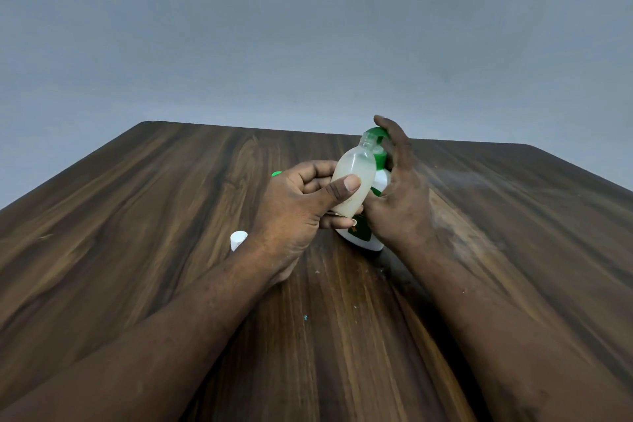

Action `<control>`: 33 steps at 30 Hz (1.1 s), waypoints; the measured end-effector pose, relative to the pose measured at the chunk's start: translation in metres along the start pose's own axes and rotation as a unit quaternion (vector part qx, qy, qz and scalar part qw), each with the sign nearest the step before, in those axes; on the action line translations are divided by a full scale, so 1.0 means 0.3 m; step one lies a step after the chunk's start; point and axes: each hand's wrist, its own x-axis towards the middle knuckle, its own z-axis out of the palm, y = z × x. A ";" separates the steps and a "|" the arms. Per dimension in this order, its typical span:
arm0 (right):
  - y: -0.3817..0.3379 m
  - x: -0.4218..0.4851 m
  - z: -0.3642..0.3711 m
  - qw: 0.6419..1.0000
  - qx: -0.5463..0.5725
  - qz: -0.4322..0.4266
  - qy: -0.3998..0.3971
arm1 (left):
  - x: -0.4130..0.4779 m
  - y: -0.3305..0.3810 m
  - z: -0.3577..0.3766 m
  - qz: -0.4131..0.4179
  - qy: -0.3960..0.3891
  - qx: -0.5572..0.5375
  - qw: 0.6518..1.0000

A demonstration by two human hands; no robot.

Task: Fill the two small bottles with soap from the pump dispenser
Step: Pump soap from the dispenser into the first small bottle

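Left hand [294,212]: grip closed around one small bottle [352,181], thumb pressed flat across its front, fingers curled behind and under. Bottle held off the desk, tilted, neck pointing up and to the right. Frosted translucent plastic, rounded oval body, short threaded neck, no cap on. Pale milky liquid fills roughly the lower two thirds.

Right hand [399,195]: wrapped over one pump dispenser [371,233], palm against its right side, fingers reaching up over the green pump head [376,133]. Grip closed on the dispenser. The bottle's open mouth sits just beside the pump head, close under it; whether spout and mouth touch cannot be told.

Dispenser: white glossy plastic body, green label patch low on the front, green collar and head. Base stands on the desk, mostly hidden by both hands.

Loose items, counted: one white cap [238,239], small, cylindrical, smooth, on the desk just left of the left wrist. One sliver of green [276,174] peeking above the left knuckles; too hidden to identify. Only one small bottle visible.

Desk [154,216]: dark wood-grain laminate, streaked brown, a few pale specks and a dusty smear on the right half. Plain grey wall behind. Both forearms bare.
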 end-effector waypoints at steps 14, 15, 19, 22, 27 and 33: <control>0.009 0.007 0.001 1.000 0.005 -0.006 0.000 | -0.002 -0.002 0.002 -0.001 0.001 0.002 1.000; 0.010 0.008 0.002 1.000 0.002 -0.010 0.000 | -0.001 -0.002 0.001 -0.001 0.002 0.004 1.000; 0.007 0.004 0.000 1.000 -0.001 -0.008 0.000 | 0.001 -0.002 0.001 -0.001 0.008 0.005 1.000; 0.010 0.001 -0.002 1.000 -0.005 -0.009 -0.003 | -0.002 -0.001 0.000 -0.001 0.005 0.008 1.000; 0.007 0.001 -0.003 1.000 -0.007 -0.008 -0.002 | -0.005 0.000 -0.001 -0.001 0.009 0.008 1.000; 0.017 -0.004 0.000 1.000 0.002 0.002 0.009 | -0.006 -0.007 -0.003 -0.005 0.011 0.015 1.000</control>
